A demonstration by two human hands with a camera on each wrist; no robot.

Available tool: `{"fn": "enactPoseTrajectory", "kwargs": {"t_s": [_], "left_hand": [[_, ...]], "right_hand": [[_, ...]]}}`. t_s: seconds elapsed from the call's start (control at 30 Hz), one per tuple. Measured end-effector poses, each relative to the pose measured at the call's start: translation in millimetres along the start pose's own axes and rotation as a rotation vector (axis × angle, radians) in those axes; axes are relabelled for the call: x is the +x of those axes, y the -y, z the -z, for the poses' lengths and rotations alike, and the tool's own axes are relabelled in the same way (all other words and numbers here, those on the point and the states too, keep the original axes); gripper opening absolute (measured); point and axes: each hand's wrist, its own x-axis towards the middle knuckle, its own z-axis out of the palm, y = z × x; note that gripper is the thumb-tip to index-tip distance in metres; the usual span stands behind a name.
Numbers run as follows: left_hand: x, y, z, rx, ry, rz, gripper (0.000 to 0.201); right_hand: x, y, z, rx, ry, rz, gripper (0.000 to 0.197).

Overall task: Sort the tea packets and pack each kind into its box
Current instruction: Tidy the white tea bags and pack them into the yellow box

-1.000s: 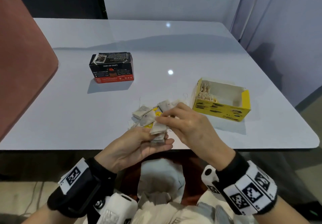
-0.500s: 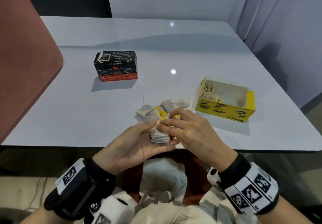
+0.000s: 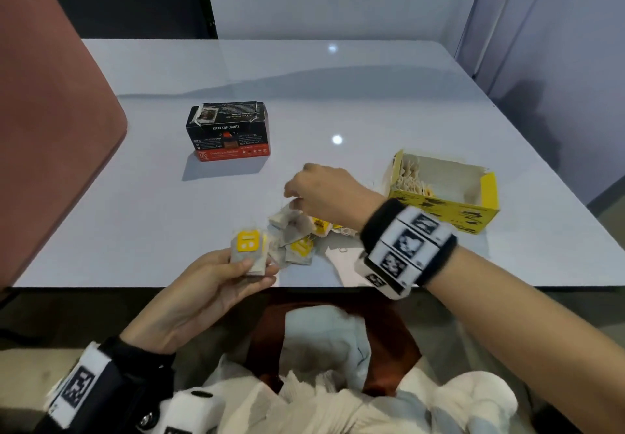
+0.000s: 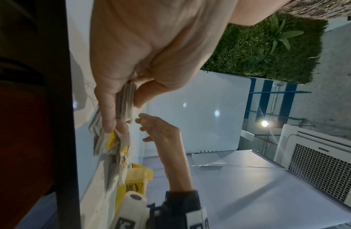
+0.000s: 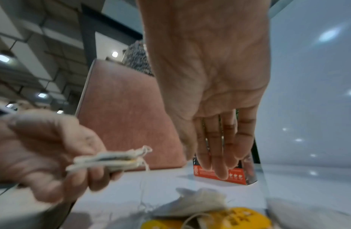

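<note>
L hand [image 3: 216, 279] pinched a tea-bag stack [image 3: 248, 253] w/ thumb on top, R hand [image 3: 326, 193] fingers straight, empty over loose tea bags [image 3: 297, 230] on tabletop [image 3: 372, 102]; tangled strings could drag extras.

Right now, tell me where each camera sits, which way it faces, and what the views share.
Head: looks forward and down at both hands, the black-and-red cardboard box and the open yellow cardboard box.
Left wrist: along the left hand gripping the stack of white paper tea bags.
Right wrist: along the open right hand.
All show that stack.
</note>
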Motion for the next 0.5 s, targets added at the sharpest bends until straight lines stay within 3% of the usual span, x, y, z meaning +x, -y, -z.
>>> {"fn": "enactPoseTrajectory", "kwargs": {"t_s": [0.13,0.27,0.4,0.5], "left_hand": [[1.6,-6.4,3.7,0.003,-0.051,-0.021,0.024],[4.5,-6.8,3.6,-0.036,-0.054,0.010,0.025],[7.3,-4.4,2.9,-0.045,-0.044,0.020,0.027],[8.8,-3.3,0.5,-0.069,-0.020,0.029,0.027]], "right_hand": [[22.6,28.2,-1.1,-0.240,0.092,0.076,0.029],[35.5,33.1,-5.6,-0.275,0.134,0.059,0.026],[36.2,18.9,2.6,-0.103,0.025,-0.035,0.022],[23.4,-2.4,13.6,0.277,-0.102,-0.156,0.019]]}}
